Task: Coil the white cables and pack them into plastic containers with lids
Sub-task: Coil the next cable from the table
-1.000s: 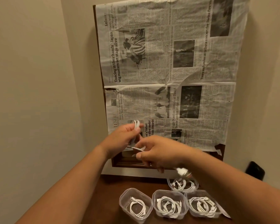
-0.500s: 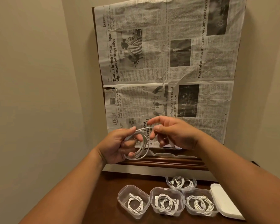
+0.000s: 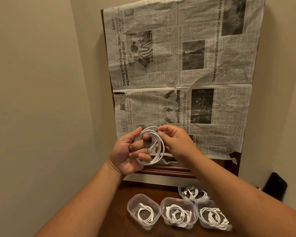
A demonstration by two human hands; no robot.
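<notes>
My left hand (image 3: 129,151) holds a white cable (image 3: 158,158) wound into a round coil, its fingers curled through the loops. My right hand (image 3: 175,141) pinches the top of the same coil between thumb and fingers. Both hands are raised in front of the newspaper. Below, on the dark wooden surface (image 3: 121,224), stand several clear plastic containers: the left container (image 3: 135,201), the middle container (image 3: 166,202) and the right container (image 3: 199,218) in a row, and a back container (image 3: 180,190) behind them. Each holds coiled white cables and has no lid on.
A large newspaper sheet (image 3: 178,74) covers a wooden-framed panel against the wall. Beige walls close in on the left and right. A black object (image 3: 274,186) leans at the right wall. My right forearm hides part of the right containers.
The coil has grown rounder and fuller in my left hand. My right hand has moved left onto the top of the coil. The view has shifted, and the white lid at lower right is hidden.
</notes>
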